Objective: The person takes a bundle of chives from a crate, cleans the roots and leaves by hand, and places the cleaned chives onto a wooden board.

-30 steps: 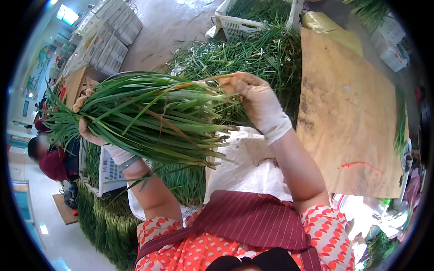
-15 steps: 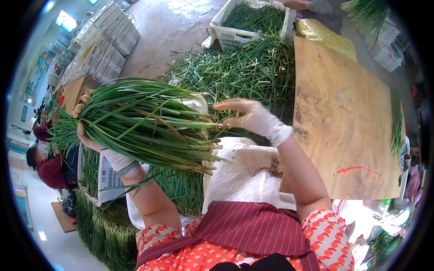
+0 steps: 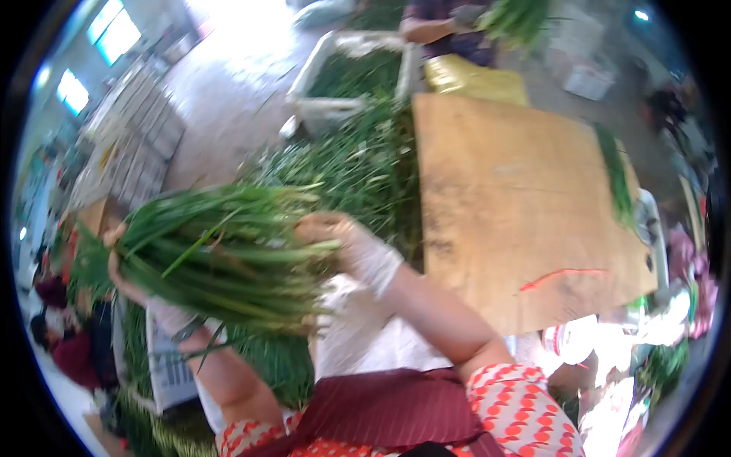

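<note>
A thick bunch of green chives lies sideways in front of me, leaf tips to the left and pale stem ends to the right. My left hand, in a whitish glove, is wrapped round the leafy end, its fingers partly hidden by the leaves. At the stem ends, my gloved right hand has its fingers curled against the upper stalks, gripping some of them; motion blurs the detail. Behind the bunch spreads a heap of loose chives. White sacking lies below my right hand.
A wooden board on the right bears a red string and a few chives. Behind stand a white crate, a yellow sack and a co-worker's arm. Another crate and stacked crates are left.
The view has turned to the right. My right hand, earlier spread apart beside the stem ends, has come in and closed on stalks. My left hand still holds the bunch.
</note>
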Motion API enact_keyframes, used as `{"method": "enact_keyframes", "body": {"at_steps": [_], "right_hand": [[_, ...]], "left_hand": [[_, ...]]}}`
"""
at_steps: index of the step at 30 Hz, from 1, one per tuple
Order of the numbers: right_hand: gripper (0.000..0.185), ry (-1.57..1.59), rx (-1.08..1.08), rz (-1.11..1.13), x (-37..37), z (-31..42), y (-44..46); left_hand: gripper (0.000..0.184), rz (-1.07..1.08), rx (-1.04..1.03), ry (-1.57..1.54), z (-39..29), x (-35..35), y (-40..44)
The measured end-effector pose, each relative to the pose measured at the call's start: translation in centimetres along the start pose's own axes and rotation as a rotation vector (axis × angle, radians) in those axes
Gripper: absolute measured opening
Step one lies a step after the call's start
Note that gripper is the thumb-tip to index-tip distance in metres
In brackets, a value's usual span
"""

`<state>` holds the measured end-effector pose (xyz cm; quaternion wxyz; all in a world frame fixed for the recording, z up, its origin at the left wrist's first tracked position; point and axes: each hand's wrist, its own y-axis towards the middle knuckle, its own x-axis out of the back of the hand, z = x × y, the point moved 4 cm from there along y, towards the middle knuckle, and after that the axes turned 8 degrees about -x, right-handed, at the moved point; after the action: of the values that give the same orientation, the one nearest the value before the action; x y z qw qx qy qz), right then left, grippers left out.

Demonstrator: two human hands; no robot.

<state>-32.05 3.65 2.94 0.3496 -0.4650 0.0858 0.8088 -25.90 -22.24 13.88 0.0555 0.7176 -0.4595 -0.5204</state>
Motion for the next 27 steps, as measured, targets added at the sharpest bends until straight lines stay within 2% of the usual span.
{"method": "enact_keyframes", "body": {"at_steps": [3,4,6,8,10,13,15,16,19,21,22,23,24,25,26,27], "right_hand": [[0.028,-0.104,0.068,-0.053,-0.3,0.4,-1.1],[0.027,-0.002,0.099,-0.027,-0.5,0.3,-1.3],[0.026,0.128,0.035,0.144,-1.1,0.0,-1.4],[0.023,0.169,0.071,0.245,-1.7,0.4,-1.6],[0.023,0.182,0.095,0.289,-2.5,1.1,-2.7],[0.022,0.251,0.120,0.251,-3.9,1.6,-4.8],[0.022,0.265,0.200,0.149,-4.4,2.0,-6.1],[0.022,0.281,0.220,0.182,-4.3,2.0,-5.9],[0.022,0.134,0.345,0.060,-3.7,2.8,-7.3],[0.016,0.149,0.318,0.044,-3.1,3.2,-7.9],[0.015,-0.015,0.481,-0.041,-1.8,4.1,-8.0],[0.016,-0.174,0.630,-0.125,-0.6,4.7,-7.7],[0.015,-0.419,0.717,-0.259,0.1,5.7,-9.1],[0.015,-0.665,0.800,-0.374,0.9,7.0,-11.0],[0.011,-0.287,0.734,-0.311,2.8,7.6,-10.9],[0.010,-0.232,0.758,-0.394,3.9,8.6,-11.8]], "left_hand": [[0.038,-0.148,0.033,0.193,-0.1,-2.2,-1.5],[0.040,-0.036,-0.154,0.447,-0.5,-4.3,-2.1],[0.042,0.085,-0.345,0.668,-0.9,-4.8,-2.7],[0.043,-0.035,-0.041,0.229,-0.8,-2.2,-0.8],[0.044,-0.058,-0.063,0.274,-1.3,-4.9,-2.0],[0.044,-0.089,-0.017,0.243,-2.2,-5.0,-2.4],[0.044,0.067,-0.122,0.342,-2.9,-5.5,-2.9],[0.045,0.119,-0.158,0.374,-3.3,-6.2,-3.3],[0.046,-0.006,-0.003,0.345,-4.0,-9.1,-2.9],[0.047,-0.108,0.088,0.335,-4.7,-10.1,-3.1],[0.047,-0.014,0.170,0.272,-4.7,-10.3,-2.9],[0.047,-0.037,0.166,0.294,-4.4,-9.6,-3.6],[0.044,0.091,-0.116,0.528,-4.9,-10.6,-4.6],[0.042,0.110,-0.189,0.606,-5.7,-10.6,-4.3],[0.041,0.122,-0.264,0.685,-6.5,-10.6,-4.0],[0.039,0.067,-0.167,0.579,-7.1,-9.6,-2.8]]}}
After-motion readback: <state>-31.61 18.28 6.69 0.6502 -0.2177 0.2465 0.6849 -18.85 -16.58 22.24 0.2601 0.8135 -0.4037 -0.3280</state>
